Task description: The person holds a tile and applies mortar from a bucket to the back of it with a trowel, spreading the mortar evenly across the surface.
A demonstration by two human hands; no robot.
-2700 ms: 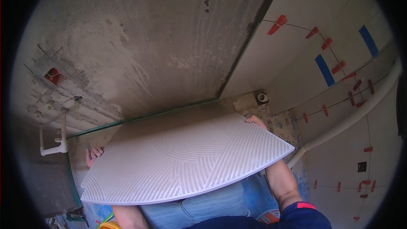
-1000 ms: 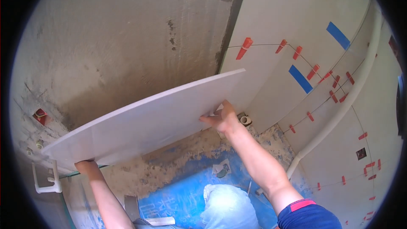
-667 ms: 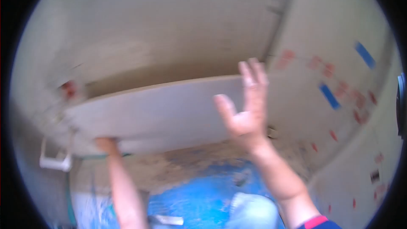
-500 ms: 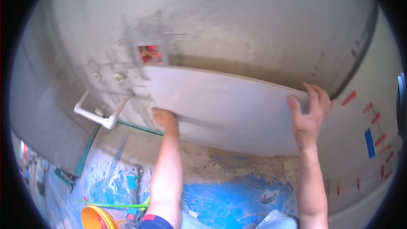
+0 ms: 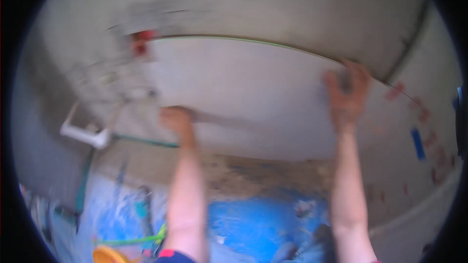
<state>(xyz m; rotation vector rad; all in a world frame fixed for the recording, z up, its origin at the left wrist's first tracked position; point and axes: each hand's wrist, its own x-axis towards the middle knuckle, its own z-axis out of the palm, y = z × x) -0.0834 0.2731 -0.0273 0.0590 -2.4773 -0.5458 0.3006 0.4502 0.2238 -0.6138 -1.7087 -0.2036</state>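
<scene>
A large pale wall tile lies lengthwise low against the grey wall, its top edge almost flush with it. My left hand is curled at the tile's left edge, fingers closed on it; the fingertips are blurred. Near the upper right corner my right hand rests with thumb and fingers spread, fingertips at the top edge. A red wall box sits in the wall beside the tile's upper left corner.
White pipe juts from the wall at left. Tiles with red wedges and blue tape cover the right wall. On the blue-stained floor lie a teal power tool and a green strip, near a yellow bucket.
The tile's top edge, tilted out from the wall before, now lies close against it. Both hands have moved with it, and the whole view has shifted.
</scene>
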